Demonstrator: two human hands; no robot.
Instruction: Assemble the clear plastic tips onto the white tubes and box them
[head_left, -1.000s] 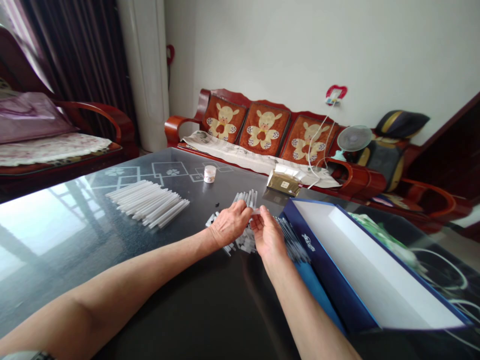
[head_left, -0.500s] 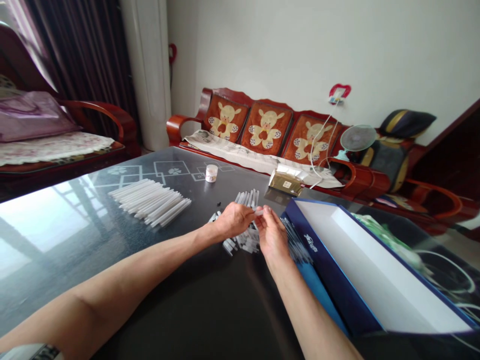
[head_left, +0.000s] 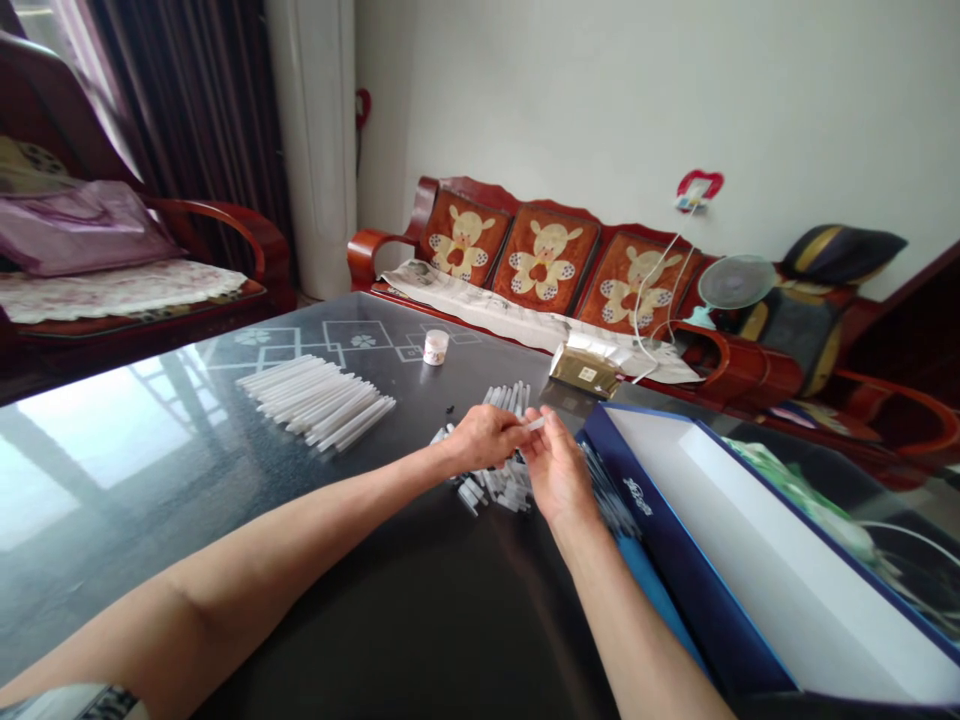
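My left hand and my right hand meet over the table, closed at the fingertips on a short white tube. It looks like a pen cap, but its details are too small to tell. Under and around the hands lies a pile of short whitish tube pieces, partly hidden by my left hand. Just beyond the hands, several longer white tubes lie side by side. To the left is a neat row of long white sticks. Thin dark rods lie right of my right wrist.
A large blue box with a white inside takes up the table's right side. A small white tub and a gold tissue box stand farther back. A tiny black piece lies near the left hand. Beyond is a wooden sofa.
The whole view has shifted slightly, so things appear a little farther right. Both hands stay together on the white tube, which shows a bit more between the fingertips.
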